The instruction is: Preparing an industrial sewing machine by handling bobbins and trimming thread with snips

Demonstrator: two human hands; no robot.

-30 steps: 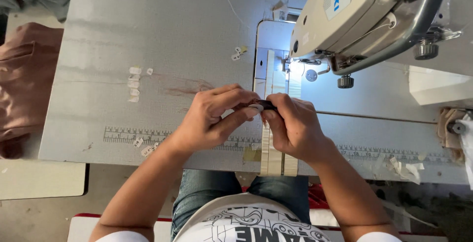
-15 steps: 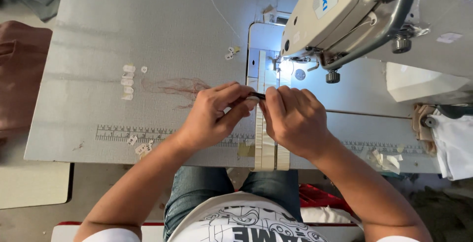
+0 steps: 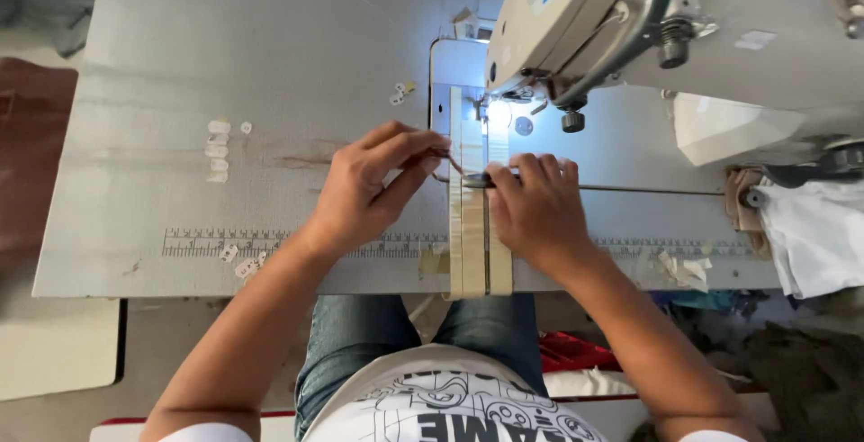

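Head view, both hands' grip pinched shut on small dark clip (image 3: 475, 178), over beige strips (image 3: 472, 226).

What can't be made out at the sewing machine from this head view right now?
- Needle and presser foot: hidden under the cream-coloured sewing machine head, washed out by its lamp glare.
- Small dark object pinched over the beige fabric strips: too small, covered by the left hand fingers and the right hand.
- White cloth pile: cut off by the right edge.
- Small white scraps on the grey table: too small to identify.
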